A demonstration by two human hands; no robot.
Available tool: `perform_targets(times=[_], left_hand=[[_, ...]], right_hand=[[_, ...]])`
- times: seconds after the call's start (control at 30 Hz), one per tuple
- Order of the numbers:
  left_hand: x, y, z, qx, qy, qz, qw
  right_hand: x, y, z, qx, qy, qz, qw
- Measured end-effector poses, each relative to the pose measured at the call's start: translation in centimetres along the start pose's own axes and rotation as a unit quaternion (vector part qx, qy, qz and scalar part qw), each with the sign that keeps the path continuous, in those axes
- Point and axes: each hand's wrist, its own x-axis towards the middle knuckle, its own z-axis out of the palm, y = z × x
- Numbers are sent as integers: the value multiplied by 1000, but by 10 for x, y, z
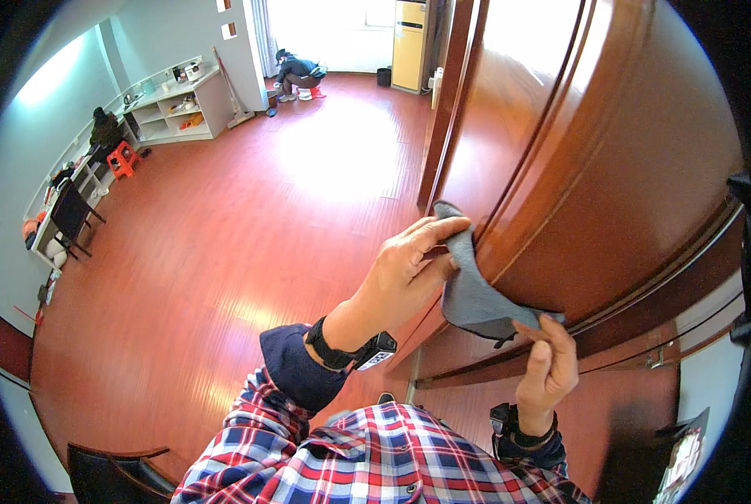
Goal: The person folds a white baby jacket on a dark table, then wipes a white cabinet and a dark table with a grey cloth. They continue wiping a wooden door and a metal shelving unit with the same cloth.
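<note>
A grey-blue cloth (486, 296) hangs in a sag between my two hands, in front of a glossy brown wooden door (602, 239). My left hand (407, 268) pinches its upper left corner between thumb and fingers. Lower and to the right, my right hand (549, 362) grips the other corner with its fingertips. A darker edge or second layer shows along the bottom of the cloth. Whether the cloth touches the door, I cannot tell. Both wrists wear black straps with small devices.
A dark chair (117, 472) stands at the lower left. Further off are a black chair (73, 211), a red stool (122, 159), a white shelf unit (193, 110) and a mop (230, 94). One person (300, 72) squats near the window; another (104, 129) sits by the left wall.
</note>
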Motion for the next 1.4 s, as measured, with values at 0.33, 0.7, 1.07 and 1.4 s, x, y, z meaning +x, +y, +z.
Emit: perform_targets(times=[0.33, 0.7, 1.07, 1.4], left_hand=[[-8, -2, 36, 22, -121, -45, 991], [32, -49, 96, 126, -179, -112, 969], [33, -57, 97, 159, -156, -97, 970], [39, -41, 68, 154, -76, 0, 985]], right_hand=[[-42, 5, -25, -83, -114, -11, 990], [-1, 47, -20, -23, -122, 103, 987], [-3, 51, 4, -6, -166, 222, 961], [-2, 25, 12, -18, -161, 170, 972]])
